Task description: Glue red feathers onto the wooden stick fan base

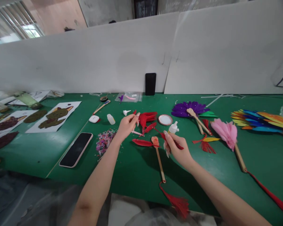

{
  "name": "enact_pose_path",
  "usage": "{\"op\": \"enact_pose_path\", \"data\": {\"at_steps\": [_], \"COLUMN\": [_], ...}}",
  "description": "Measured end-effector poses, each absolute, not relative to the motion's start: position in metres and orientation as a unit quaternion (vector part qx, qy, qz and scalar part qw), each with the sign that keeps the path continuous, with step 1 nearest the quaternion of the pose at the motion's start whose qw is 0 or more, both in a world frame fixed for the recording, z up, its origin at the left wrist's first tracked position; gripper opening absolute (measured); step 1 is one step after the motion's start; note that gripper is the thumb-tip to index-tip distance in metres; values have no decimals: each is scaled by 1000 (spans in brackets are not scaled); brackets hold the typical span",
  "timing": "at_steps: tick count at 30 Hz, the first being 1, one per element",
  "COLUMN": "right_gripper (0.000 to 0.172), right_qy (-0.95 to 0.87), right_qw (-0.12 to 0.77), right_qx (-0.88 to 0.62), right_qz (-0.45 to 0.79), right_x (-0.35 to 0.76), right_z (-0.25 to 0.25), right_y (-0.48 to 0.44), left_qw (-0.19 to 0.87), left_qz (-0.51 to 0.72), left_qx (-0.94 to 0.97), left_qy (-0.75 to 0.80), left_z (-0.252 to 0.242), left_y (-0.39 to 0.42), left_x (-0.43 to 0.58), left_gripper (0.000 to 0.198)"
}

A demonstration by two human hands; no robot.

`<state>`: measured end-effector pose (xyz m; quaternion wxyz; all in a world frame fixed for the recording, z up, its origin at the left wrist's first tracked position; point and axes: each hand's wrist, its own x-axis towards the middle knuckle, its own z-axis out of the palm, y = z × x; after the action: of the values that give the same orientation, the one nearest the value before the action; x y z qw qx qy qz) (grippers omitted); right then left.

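Note:
My left hand (128,125) is closed in a pinch beside a pile of red feathers (148,117); a small red tip shows at its fingertips, too small to name. My right hand (178,149) is closed around a red feather (178,145), held above the table. Between my hands lies a wooden fan handle (159,163) with a glossy wet-looking head (155,141). One red feather (142,142) sticks out leftward from that head. A red tassel (179,202) hangs from the handle's lower end over the table edge.
Near my right hand stand a white glue bottle (173,127) and a round white lid (165,119). Purple (182,110), pink (225,131) and multicoloured feather fans (261,121) lie right. Left are a phone (76,150), confetti-like bits (105,141) and cat pictures (58,116).

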<state>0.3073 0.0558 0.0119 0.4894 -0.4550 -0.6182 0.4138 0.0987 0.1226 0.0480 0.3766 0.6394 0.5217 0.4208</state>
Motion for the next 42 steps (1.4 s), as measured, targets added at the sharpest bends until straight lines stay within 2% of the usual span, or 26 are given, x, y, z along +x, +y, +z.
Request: {"op": "enact_pose_path", "data": {"at_steps": [6, 9, 11, 15, 19, 26, 30, 38, 42], "right_gripper": [48, 49, 50, 49, 49, 50, 49, 48, 48], "right_qy": [-609, -627, -636, -626, -598, -607, -623, -645, -636], "right_qw": [484, 473, 462, 441, 457, 454, 435, 429, 430], "right_qx": [-453, -445, -443, -429, -424, -434, -431, -435, -439], "right_qz": [434, 431, 430, 479, 504, 488, 487, 459, 467], "right_x": [310, 309, 307, 301, 297, 299, 297, 294, 293], "right_z": [15, 16, 15, 15, 16, 15, 12, 11, 9], "right_y": [59, 58, 56, 50, 48, 50, 48, 44, 44], "left_qw": [182, 140, 133, 219, 313, 508, 506, 413, 424], "left_qz": [224, 152, 166, 290, 370, 452, 466, 490, 494], "left_qx": [682, 664, 676, 734, 736, 576, 578, 613, 609], "left_qy": [672, 718, 706, 575, 471, 454, 438, 462, 452], "left_z": [55, 54, 54, 52, 41, 27, 26, 18, 16], "left_y": [87, 72, 67, 69, 73, 75, 73, 67, 67], "left_x": [48, 32, 39, 88, 136, 139, 133, 135, 134], "left_gripper": [32, 22, 23, 31, 24, 26, 25, 30, 34]}}
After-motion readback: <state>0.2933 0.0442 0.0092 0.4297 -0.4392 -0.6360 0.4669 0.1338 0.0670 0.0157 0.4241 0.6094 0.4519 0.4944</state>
